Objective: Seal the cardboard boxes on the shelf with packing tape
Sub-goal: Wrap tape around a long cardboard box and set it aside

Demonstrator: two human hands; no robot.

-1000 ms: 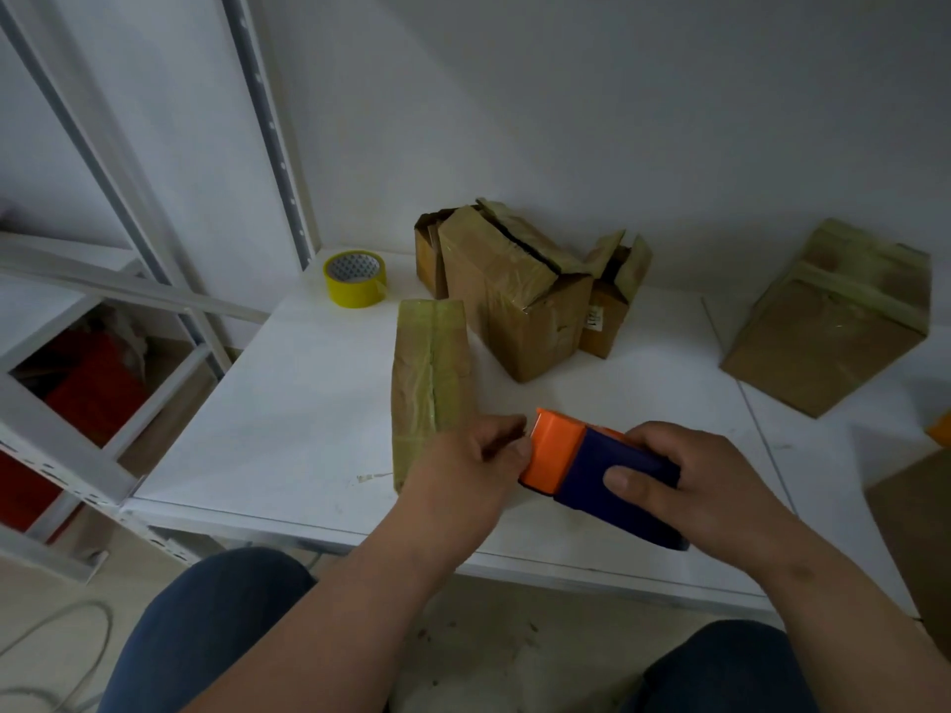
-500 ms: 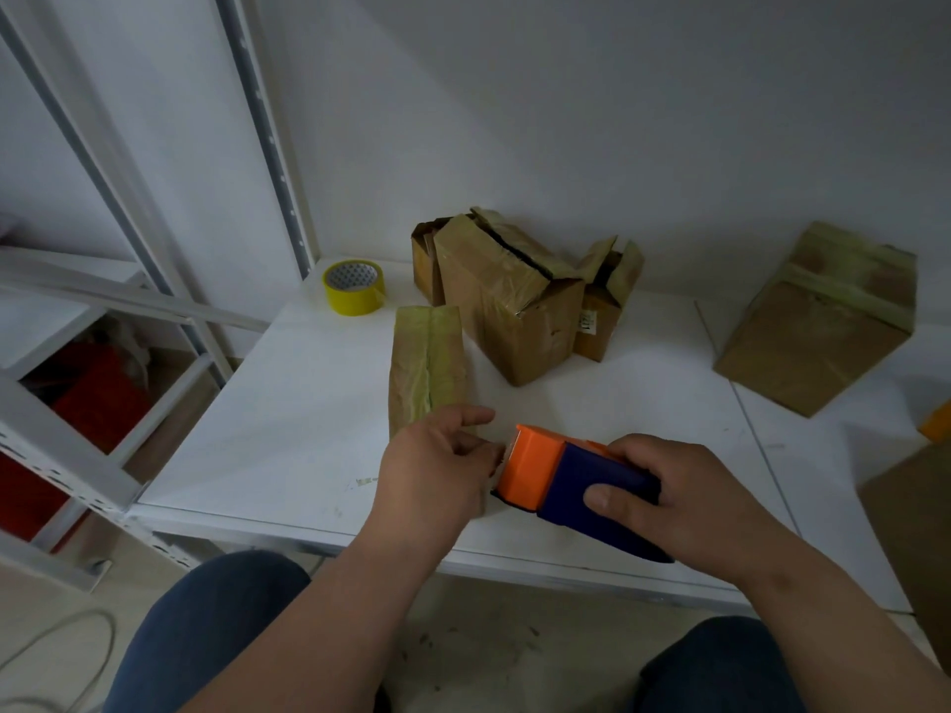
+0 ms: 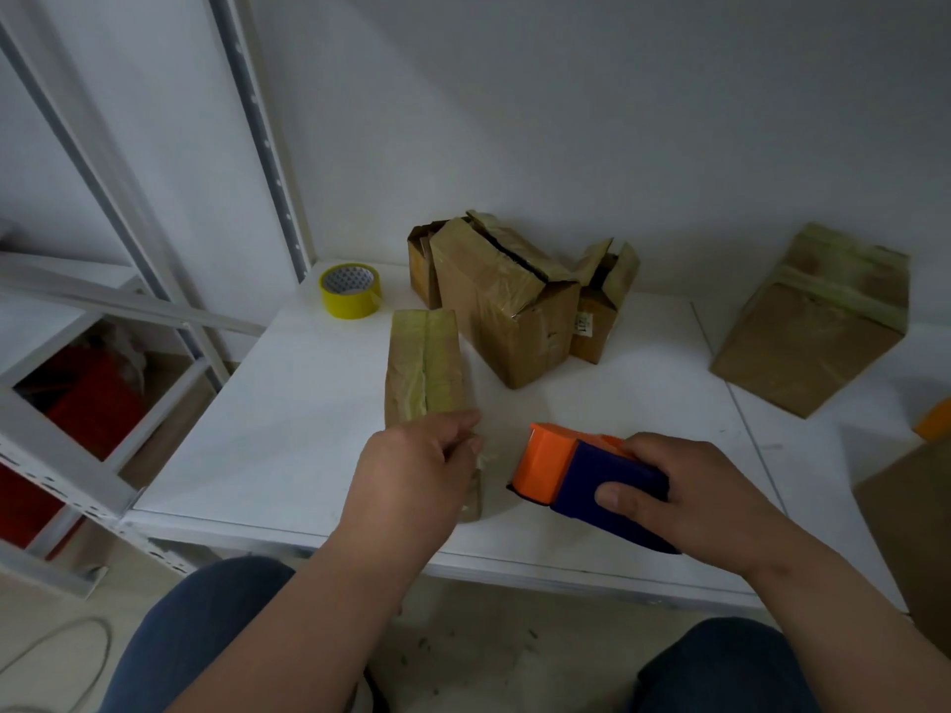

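Seen from the head camera, a long, narrow brown cardboard box (image 3: 426, 373) lies flat near the front edge of the white metal shelf board (image 3: 288, 434), its top seam already covered lengthwise with yellowish tape, presumably so that the near end can be finished within easy reach. The left hand (image 3: 411, 481) rests over that near end; its fingers (image 3: 463, 429) are curled and appear to pinch a pale film of tape at the box's end, though the film is faint and the contact cannot be confirmed. To the right of the narrow box, the right hand (image 3: 684, 496) grips an orange-and-blue plastic tape dispenser (image 3: 581, 478), thumb on its blue side and fingers wrapped over the top, the orange cutter end turned toward the narrow box, apparently drawn a little apart from it to pay out or sever tape. Behind the narrow box stand three unsealed brown cartons with raised flaps (image 3: 507, 306); behind and left of it sits a yellow roll of tape (image 3: 350, 291); far to its right leans a taped brown carton (image 3: 813, 321). The near end of the narrow box is hidden by the left hand, and another brown carton (image 3: 911, 527) is cut off at the right edge.
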